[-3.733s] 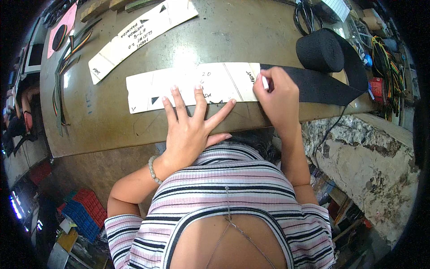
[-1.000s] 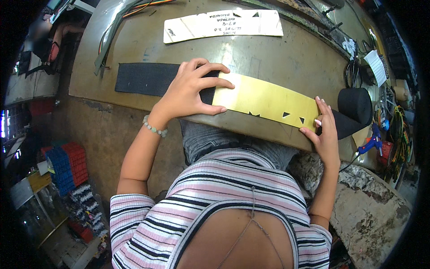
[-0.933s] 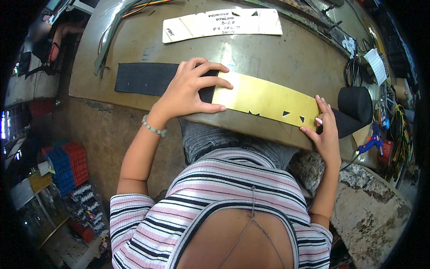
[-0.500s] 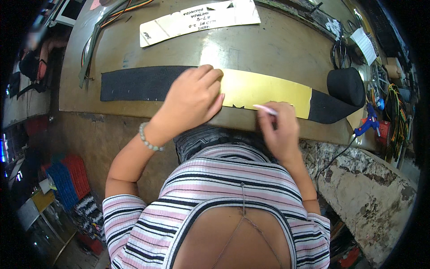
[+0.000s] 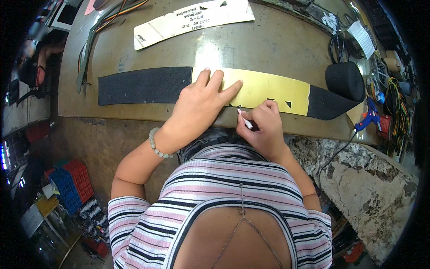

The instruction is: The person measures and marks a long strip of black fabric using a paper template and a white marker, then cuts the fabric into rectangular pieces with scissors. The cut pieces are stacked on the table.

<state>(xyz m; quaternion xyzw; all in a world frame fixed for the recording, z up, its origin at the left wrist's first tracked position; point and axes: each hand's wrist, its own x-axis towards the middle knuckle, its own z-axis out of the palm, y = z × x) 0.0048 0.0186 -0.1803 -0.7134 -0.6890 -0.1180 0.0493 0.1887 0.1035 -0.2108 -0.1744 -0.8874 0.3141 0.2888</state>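
A yellow template (image 5: 268,85) lies on a wide black fabric band (image 5: 143,85), whose right end runs into a thick roll (image 5: 345,80). My left hand (image 5: 201,98) rests on the template's left part, fingers spread and flat. Small triangular cutouts show dark along the template's near side. Pinched between the fingers of my right hand (image 5: 265,125) is a white pen (image 5: 245,119). Its tip meets a notch at the template's near edge, close to the table edge.
A long off-white card piece (image 5: 192,24) with handwriting lies across the table (image 5: 156,54). Coloured cords (image 5: 92,49) are at the far left. To the right are a blue glue gun (image 5: 369,117) with its cable, black cords (image 5: 339,49) and a paper sheet (image 5: 362,39).
My left hand has spread its fingers farther onto the template. My right hand has moved left with the pen, uncovering cutouts on the template's right part.
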